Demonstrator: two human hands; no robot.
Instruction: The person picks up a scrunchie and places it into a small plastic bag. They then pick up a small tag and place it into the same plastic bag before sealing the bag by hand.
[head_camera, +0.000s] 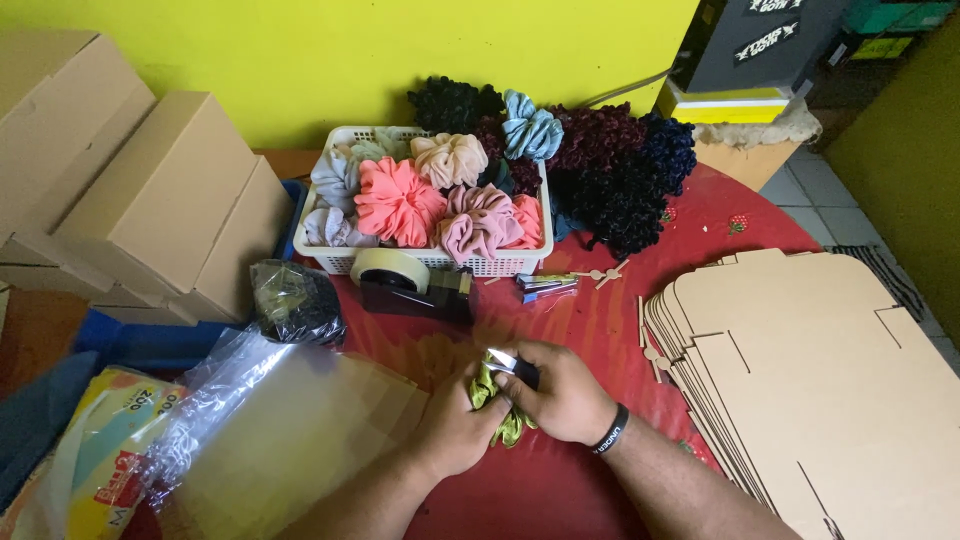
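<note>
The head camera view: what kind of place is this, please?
Probably a small packing station for handmade hair scrunchies. A white basket holds many scrunchies, flat cardboard box blanks are stacked at the right, and a tape dispenser stands on the red table.

At the lower middle of the frame the left hand (455, 430) and right hand (565, 395) meet over the counter (600, 330), both touching a scrunchie (500, 400) between them. Above them, at centre, a tape dispenser (410, 283) stands just before a basket (340, 258) filled with scrunchies. A heap of scrunchies (610, 170) lies right of the basket, against the wall. A stapler (545, 287) lies right of the dispenser. Stacked cardboard boxes (150, 200) fill the upper left. A stack of flat box blanks (830, 380) lies at the right. Plastic bags (270, 430) lie at the lower left.
</note>
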